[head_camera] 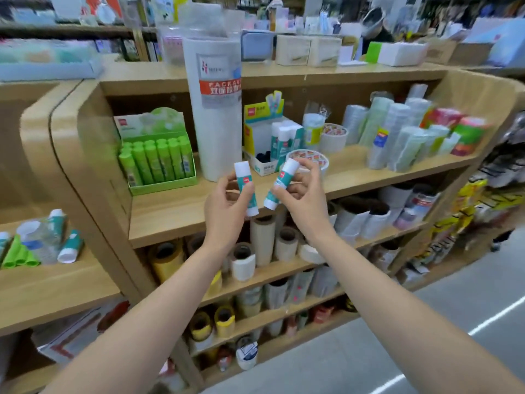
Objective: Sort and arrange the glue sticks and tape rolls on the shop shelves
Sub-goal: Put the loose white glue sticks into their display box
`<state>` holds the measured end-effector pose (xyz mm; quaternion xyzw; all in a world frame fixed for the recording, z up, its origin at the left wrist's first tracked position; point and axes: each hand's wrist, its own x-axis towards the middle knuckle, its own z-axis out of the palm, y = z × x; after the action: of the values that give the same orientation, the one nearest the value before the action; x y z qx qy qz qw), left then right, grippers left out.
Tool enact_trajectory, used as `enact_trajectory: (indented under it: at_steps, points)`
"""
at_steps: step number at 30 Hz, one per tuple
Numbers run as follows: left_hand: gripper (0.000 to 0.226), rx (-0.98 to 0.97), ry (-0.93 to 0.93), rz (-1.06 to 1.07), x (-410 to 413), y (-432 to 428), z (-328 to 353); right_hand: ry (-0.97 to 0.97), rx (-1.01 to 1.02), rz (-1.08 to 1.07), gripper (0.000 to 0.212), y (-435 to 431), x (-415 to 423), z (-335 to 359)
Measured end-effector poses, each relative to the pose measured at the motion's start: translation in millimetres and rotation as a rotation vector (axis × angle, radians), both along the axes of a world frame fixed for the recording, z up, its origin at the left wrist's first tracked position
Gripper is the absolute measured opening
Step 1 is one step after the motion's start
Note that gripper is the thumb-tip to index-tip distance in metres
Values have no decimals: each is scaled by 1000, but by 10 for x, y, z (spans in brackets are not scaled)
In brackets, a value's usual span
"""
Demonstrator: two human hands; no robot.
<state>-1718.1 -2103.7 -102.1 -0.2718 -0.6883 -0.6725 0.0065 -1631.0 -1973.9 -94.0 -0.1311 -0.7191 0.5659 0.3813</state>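
Observation:
My left hand (227, 206) grips a teal-and-white glue stick (246, 189) upright, in front of the wooden shelf (176, 211). My right hand (302, 194) holds a second teal-and-white glue stick (281, 183), tilted to the right. Behind my hands stands a white and yellow display box (257, 143) with more teal glue sticks (281, 140) in it. A green box of green glue sticks (159, 160) sits to the left. White tape rolls (333, 136) with red print lie to the right of the display box.
A tall white wrapped stack of tape (217, 109) stands between the two boxes. Wrapped tape packs (409, 137) fill the shelf's right end. Lower shelves hold brown, white and yellow tape rolls (264, 243). Loose glue sticks (42, 240) lie on the left unit. Grey floor (426, 322) is at the right.

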Motion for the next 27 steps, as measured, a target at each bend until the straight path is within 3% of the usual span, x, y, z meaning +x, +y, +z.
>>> enact_trajectory:
  at_steps: [9,16,27]
  points:
    - [18,-69,73,-16,-186,529,255,62,146,-36,56,648,-392,325]
    - [14,-186,0,53,-209,813,181,-38,475,-10,59,861,-461,158]
    - [17,-158,-6,196,117,976,104,35,369,188,61,1159,-278,224]
